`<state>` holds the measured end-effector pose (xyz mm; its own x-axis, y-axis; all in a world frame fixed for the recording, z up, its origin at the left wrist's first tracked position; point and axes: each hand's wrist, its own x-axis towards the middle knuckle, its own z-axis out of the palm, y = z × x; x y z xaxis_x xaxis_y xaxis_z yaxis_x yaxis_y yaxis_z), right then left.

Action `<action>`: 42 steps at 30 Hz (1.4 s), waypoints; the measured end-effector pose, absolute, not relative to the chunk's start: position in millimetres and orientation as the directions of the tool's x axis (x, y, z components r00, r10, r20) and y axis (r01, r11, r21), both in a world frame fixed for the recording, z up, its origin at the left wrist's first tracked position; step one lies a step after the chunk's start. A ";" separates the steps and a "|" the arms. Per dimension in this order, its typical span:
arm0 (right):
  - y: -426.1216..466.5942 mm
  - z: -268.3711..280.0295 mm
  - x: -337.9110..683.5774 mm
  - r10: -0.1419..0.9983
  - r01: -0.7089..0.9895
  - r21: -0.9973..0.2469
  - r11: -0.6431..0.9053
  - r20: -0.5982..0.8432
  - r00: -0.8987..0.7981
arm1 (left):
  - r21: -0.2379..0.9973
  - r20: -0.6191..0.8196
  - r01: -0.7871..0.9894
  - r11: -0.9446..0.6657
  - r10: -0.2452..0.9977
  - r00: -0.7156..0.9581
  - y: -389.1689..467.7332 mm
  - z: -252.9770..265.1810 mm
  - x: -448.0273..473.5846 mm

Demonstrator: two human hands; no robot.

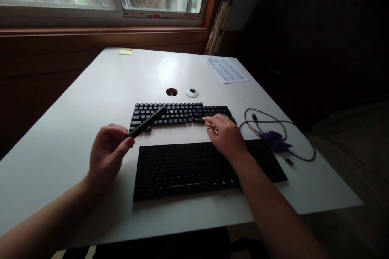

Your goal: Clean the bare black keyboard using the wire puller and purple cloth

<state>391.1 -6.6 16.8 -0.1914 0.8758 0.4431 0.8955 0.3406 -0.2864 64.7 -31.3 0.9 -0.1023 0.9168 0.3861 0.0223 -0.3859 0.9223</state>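
Note:
My left hand [111, 149] pinches one end of a long black spacebar keycap [148, 122], which tilts up to the right above the rows of loose keycaps. My right hand [225, 133] is closed in a pinch by the right part of those rows. A thin dark bit shows at its fingers, too small to name. The loose black keycaps [179, 111] lie in neat rows on the table. Nearer to me lies a black keyboard base [182, 166] with its keycaps off; my right wrist and forearm pass over its right part.
The white table [75, 113] has two round cable holes, one open [172, 92] and one with a white grommet [192, 92]. At right lie a black cable [285, 123] and a purple cloth piece [275, 141]. Farther back are a printed paper [227, 70] and a yellow note [125, 52].

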 end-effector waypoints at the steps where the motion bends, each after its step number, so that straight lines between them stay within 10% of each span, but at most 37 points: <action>1: -7.2 17.7 392.4 0.875 0.895 -0.298 0.332 0.450 -0.175 | 0.922 0.386 0.019 -0.387 0.916 -0.107 -31.1 0.5 64.7; 16: -20.0 24.0 393.8 0.799 0.699 -0.395 0.597 0.214 -0.562 | 0.927 0.371 -0.008 -0.376 0.920 -0.128 -29.7 -1.3 63.6; 42: -29.2 39.3 423.9 0.878 0.777 -0.472 0.417 -0.011 -0.479 | 0.920 0.388 -0.007 -0.392 0.912 -0.130 -28.1 -3.3 63.6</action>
